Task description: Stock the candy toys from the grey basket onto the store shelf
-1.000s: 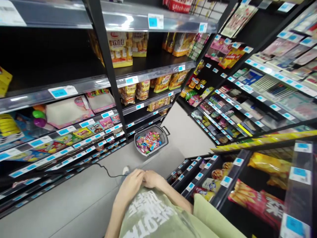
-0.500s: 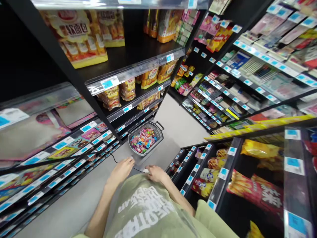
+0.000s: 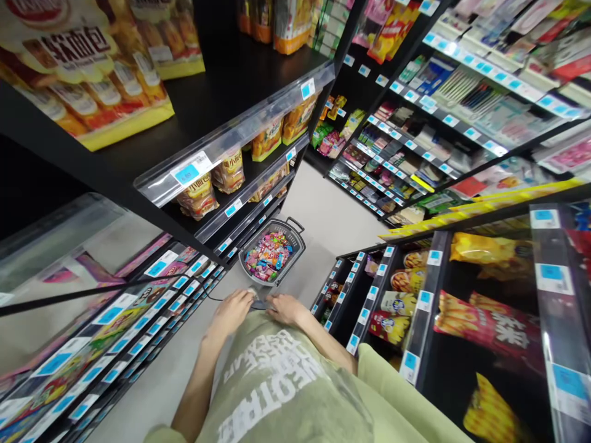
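1. the grey basket (image 3: 272,280) is standing on the pale floor (image 3: 323,197), ahead of both hands and close beside the foot of the left shelf (image 3: 240,92).
2. its long axis is running slantwise, from the lower left near the hands to the upper right, farther down the aisle; the black handle (image 3: 295,222) that we are seeing is pointing to this far end, away from the person.
3. many small colourful wrapped packets (image 3: 268,255) are lying inside the basket, in a loose heap.
4. the left hand (image 3: 233,311) is hovering before the green shirt (image 3: 281,375), its fingers bending forward and inward; whether it is holding something, i cannot tell.
5. the right hand (image 3: 287,309) is facing it at the other side, with fingers also bending inward (a small gap is lying between the two hands); its grasp is hidden too, so i cannot tell if it is gripping anything.
6. a thin black cord (image 3: 215,299) is curving just beside the left hand, above the floor or on it.
7. bags of bread (image 3: 83,67) are standing on the left shelf, and red snack bags (image 3: 489,326) are lying on the right shelf (image 3: 422,314).
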Action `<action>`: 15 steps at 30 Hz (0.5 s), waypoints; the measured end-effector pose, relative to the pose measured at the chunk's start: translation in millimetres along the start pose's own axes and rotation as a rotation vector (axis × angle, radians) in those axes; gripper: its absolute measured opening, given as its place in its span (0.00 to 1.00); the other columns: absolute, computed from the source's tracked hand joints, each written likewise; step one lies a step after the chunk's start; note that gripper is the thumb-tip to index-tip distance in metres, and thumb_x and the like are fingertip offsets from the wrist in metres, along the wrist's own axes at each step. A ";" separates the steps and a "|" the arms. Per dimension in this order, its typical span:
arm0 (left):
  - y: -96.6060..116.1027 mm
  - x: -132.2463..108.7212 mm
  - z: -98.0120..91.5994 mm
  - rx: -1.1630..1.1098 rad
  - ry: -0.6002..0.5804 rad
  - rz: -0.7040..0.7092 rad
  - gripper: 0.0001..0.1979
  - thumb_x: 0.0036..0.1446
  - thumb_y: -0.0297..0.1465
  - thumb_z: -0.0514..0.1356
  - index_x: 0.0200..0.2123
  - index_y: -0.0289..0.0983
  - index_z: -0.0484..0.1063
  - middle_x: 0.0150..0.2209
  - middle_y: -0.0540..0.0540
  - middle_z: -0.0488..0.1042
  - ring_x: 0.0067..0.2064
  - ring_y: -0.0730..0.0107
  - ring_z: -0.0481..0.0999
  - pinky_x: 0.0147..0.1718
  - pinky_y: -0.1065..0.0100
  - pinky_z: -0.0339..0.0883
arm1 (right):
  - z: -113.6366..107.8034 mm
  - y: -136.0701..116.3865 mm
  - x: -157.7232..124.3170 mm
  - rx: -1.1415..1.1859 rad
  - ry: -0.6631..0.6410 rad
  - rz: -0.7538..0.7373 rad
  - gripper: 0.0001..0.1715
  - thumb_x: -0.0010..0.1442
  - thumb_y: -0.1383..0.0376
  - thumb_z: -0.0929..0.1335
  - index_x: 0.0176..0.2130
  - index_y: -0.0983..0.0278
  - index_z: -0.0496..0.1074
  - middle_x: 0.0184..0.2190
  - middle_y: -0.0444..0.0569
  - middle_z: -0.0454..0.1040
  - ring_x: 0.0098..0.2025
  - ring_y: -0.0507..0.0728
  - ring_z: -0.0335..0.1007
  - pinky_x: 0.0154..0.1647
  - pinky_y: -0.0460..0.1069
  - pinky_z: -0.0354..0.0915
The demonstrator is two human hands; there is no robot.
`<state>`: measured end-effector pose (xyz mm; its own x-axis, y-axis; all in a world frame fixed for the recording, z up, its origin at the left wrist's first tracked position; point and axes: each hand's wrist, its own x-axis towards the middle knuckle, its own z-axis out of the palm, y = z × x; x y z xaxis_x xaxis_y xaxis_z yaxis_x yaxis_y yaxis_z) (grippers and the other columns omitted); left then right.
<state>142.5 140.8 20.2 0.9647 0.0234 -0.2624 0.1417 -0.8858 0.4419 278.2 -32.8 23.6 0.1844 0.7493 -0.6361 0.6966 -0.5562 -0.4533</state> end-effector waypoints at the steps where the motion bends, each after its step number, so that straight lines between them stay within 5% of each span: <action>1: -2.4 -0.4 2.0 -0.005 -0.011 0.000 0.17 0.72 0.30 0.47 0.53 0.39 0.73 0.49 0.41 0.78 0.50 0.58 0.77 0.50 0.61 0.70 | 0.3 0.6 0.7 -0.018 -0.020 0.014 0.26 0.69 0.58 0.64 0.63 0.64 0.67 0.54 0.62 0.77 0.55 0.67 0.77 0.51 0.55 0.71; 15: -10.1 25.3 -9.7 0.015 -0.161 -0.116 0.16 0.72 0.32 0.49 0.55 0.38 0.73 0.50 0.40 0.77 0.53 0.56 0.76 0.50 0.61 0.69 | -27.5 15.3 26.5 -0.093 -0.084 -0.030 0.25 0.71 0.57 0.63 0.63 0.63 0.67 0.55 0.61 0.77 0.55 0.66 0.77 0.52 0.54 0.72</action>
<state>167.7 154.8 17.4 0.8939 0.0518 -0.4453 0.2449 -0.8884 0.3884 312.8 -11.6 17.0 0.1070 0.7302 -0.6748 0.7627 -0.4957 -0.4155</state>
